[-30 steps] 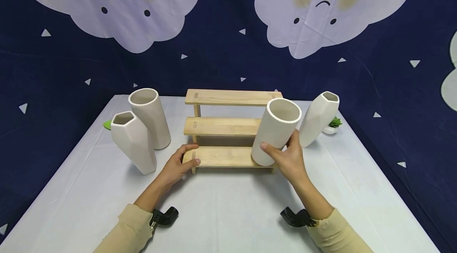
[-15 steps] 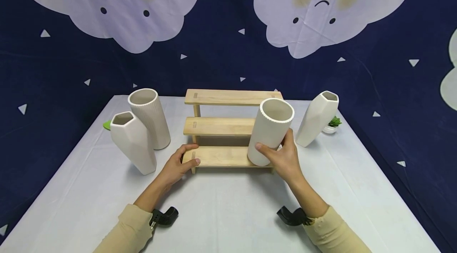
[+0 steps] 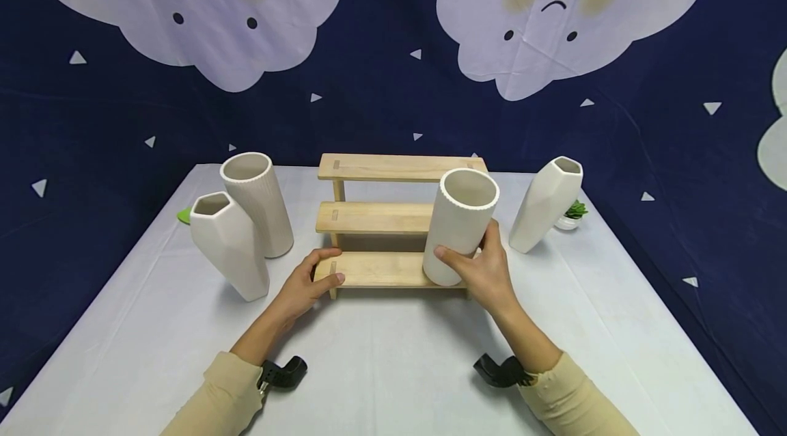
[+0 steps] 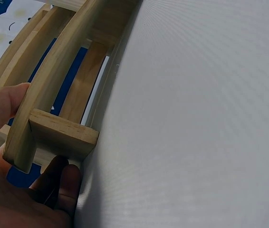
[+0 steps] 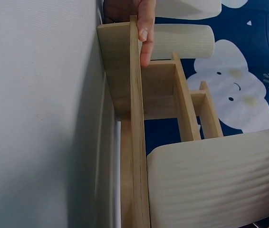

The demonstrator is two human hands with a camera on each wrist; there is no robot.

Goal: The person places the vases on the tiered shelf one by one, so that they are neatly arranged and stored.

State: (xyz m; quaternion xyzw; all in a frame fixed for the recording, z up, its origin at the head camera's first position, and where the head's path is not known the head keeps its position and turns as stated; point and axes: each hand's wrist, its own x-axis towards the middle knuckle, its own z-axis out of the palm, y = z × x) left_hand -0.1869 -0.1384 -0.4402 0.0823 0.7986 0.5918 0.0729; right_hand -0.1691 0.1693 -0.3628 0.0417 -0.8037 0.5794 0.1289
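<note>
A three-tier wooden shelf stands mid-table in the head view. My left hand grips the left end of its lowest tier. In the left wrist view, the thumb lies against the board and the other fingers are curled behind the end support. My right hand holds a white ribbed cylindrical vase around its lower right side, thumb at the front. The vase is upright over the right part of the lowest tier. Its base is right at the board in the right wrist view, and its far-side fingers are mostly hidden.
A ribbed vase and a faceted white vase stand at the left, with something green behind. Another faceted vase stands right of the shelf, beside a small potted plant. A dark cloud-patterned cloth hangs behind.
My right hand has moved the ribbed vase a short way left along the lowest tier, slowing in the last half second. My left hand has stayed in place on the shelf.
</note>
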